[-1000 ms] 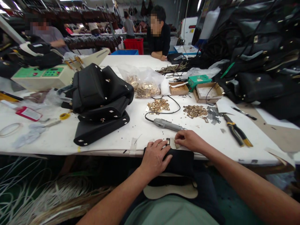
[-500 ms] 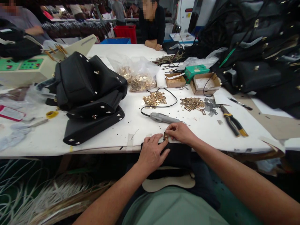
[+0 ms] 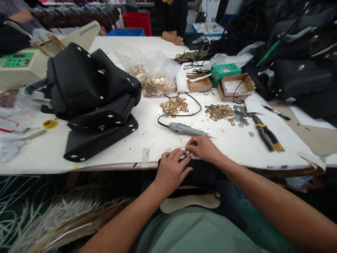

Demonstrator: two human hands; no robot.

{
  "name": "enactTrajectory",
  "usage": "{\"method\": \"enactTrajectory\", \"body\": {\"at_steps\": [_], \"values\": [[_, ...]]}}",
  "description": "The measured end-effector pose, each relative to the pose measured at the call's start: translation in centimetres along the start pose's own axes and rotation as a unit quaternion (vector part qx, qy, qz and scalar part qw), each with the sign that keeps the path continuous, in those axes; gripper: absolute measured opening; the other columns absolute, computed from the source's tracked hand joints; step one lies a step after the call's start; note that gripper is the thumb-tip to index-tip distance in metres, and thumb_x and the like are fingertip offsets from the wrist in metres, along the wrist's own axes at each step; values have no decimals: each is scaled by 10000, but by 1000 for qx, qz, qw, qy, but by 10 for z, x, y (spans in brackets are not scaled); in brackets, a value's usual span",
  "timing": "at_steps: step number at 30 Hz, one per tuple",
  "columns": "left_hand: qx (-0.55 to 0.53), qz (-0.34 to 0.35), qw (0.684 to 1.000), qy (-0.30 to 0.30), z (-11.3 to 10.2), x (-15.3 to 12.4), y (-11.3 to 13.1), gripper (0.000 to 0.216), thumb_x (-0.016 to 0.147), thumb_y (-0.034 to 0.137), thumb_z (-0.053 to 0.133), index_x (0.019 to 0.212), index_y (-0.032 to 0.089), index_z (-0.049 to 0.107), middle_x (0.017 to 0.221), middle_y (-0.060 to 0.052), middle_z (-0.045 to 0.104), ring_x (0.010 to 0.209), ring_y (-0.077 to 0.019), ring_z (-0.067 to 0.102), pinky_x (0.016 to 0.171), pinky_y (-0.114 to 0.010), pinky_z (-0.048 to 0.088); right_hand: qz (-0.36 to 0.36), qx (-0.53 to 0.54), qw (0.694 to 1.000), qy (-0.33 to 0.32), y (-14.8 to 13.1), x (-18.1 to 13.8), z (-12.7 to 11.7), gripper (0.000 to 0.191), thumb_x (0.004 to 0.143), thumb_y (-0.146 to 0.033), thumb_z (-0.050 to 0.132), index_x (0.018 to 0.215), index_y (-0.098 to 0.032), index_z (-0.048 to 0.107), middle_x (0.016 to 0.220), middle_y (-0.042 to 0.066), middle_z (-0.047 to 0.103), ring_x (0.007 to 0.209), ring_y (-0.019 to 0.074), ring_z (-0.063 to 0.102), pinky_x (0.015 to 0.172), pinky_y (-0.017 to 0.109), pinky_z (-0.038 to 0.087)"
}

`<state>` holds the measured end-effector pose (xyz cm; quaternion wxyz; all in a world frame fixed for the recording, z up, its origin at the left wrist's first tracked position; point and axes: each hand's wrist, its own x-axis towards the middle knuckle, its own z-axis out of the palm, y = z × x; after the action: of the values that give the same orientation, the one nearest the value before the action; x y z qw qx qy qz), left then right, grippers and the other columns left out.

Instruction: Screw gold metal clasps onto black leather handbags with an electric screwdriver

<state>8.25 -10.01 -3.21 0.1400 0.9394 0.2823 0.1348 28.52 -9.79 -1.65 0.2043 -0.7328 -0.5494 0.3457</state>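
White tabletop [image 3: 231,149], near edge: right hand [image 3: 201,147] pinches a metal plate [image 3: 187,153]; left hand [image 3: 171,170], fingers extended, lies on black material [image 3: 201,174].

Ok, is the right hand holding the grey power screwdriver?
No, the grey power screwdriver lies on the white table, while the right hand has its fingertips on a small metal piece.

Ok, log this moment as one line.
left hand grip: on flat black panel | right hand grip: fingertips on small gold-toned metal plate | grey cylindrical corded power tool: lying on white table
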Motion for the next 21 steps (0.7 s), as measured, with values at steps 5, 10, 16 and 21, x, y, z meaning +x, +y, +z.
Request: {"method": "enactTrajectory", "body": {"at_steps": [5, 10, 16, 21], "values": [[6, 0, 1000, -12, 0, 1, 0, 374, 971, 397, 605, 1324, 273, 594, 1442, -86, 579, 1352, -298, 488, 986, -494, 388, -3, -30, 1000, 5, -1, -1, 1, 129, 839, -304, 678, 789, -216, 759, 754, 18, 755, 686, 173, 655, 609, 268, 426], [27, 9, 1000, -5, 1, 0, 1, 410, 966, 403, 613, 1356, 283, 579, 1448, -75, 580, 1347, -306, 495, 978, -499, 403, 10, -40, 999, 5, -3, -2, 2, 139, 849, -297, 668, 809, -202, 761, 780, 26, 764, 717, 175, 668, 632, 264, 434], [31, 13, 999, -11, 0, 1, 1, 382, 993, 406, 558, 1349, 269, 581, 1452, -71, 581, 1361, -300, 483, 971, -496, 405, 20, 17, 999, -34, -5, -2, -6, 135, 845, -283, 660, 815, -191, 754, 667, 1, 728, 597, 150, 650, 585, 247, 439], [22, 5, 1000, -8, 1, 0, 1, 373, 1008, 414, 525, 1347, 266, 576, 1466, -59, 574, 1367, -298, 477, 989, -512, 380, 31, 75, 995, -65, 0, -2, -11, 171, 850, -276, 627, 876, -198, 777, 573, -28, 684, 514, 138, 625, 541, 240, 435]]}}
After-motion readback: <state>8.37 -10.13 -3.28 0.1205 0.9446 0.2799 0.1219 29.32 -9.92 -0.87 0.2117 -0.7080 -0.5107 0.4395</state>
